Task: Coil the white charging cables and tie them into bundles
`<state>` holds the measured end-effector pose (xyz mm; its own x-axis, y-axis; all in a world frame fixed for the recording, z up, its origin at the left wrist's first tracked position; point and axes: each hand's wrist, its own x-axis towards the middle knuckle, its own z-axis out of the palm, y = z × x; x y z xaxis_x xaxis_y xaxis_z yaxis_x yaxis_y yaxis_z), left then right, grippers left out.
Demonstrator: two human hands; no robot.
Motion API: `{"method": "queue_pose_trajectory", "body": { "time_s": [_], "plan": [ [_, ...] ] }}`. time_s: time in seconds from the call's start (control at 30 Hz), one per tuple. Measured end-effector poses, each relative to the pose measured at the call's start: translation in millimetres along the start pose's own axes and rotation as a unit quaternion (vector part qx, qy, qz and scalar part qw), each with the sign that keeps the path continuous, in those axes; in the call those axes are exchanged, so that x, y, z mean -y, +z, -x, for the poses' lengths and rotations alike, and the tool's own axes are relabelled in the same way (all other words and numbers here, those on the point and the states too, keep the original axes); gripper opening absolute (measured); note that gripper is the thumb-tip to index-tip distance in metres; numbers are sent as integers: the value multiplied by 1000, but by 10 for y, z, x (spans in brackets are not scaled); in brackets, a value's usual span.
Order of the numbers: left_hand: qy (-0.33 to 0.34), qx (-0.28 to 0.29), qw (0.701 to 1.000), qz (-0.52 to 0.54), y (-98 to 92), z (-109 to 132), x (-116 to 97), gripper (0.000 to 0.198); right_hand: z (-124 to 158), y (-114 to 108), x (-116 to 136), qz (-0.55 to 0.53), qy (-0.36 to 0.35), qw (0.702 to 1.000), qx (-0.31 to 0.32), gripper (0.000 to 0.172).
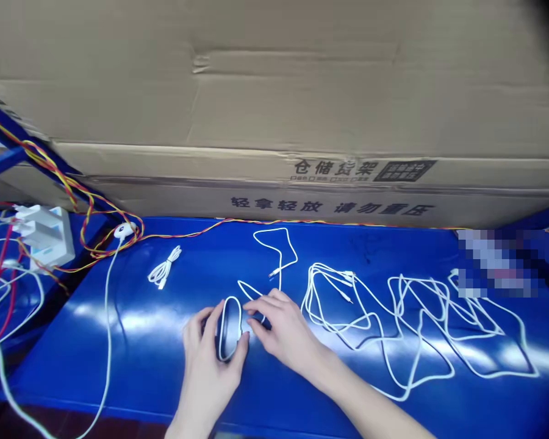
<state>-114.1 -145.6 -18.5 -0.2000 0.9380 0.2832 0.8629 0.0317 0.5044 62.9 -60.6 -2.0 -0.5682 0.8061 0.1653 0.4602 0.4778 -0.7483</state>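
My left hand (207, 360) grips an oval dark object with a white rim (229, 329), possibly a small wired mouse or a case. My right hand (283, 326) pinches a thin white cable (256, 294) close to that object, and the fingers hide where the cable ends. The cable loops away to the back, ending in a small metal plug (272, 274). A short bundled white cable (165, 268) lies to the left of my hands. To their right sprawls a long tangled white cable (400, 323).
Everything lies on a blue shelf top (119, 366), with a large printed cardboard box (274, 122) behind it. A red-and-yellow twisted wire (183, 228) runs along the back. At the left are a white multi-socket block (50, 238) and more wires. A pixelated patch (494, 262) covers the right.
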Motion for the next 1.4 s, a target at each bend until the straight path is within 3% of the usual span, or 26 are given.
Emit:
{"method": "queue_pose_trajectory", "body": {
  "time_s": [0.13,0.33,0.57,0.7,1.4],
  "plan": [
    [22,34,997,-65,-157,44,117,52,-5,-69,-17,-13,-13,1000,14,23],
    [65,85,986,-131,-223,154,145,56,7,-196,-41,-28,-46,996,75,41],
    [33,42,990,-131,-141,213,64,66,16,-131,-55,-42,-33,997,60,43],
    [13,18,995,-100,-112,228,64,59,14,-135,-27,-29,-33,997,61,45],
    [35,-1,998,-54,-57,222,27,52,11,-137,2,18,-67,996,56,39]
  ]
}}
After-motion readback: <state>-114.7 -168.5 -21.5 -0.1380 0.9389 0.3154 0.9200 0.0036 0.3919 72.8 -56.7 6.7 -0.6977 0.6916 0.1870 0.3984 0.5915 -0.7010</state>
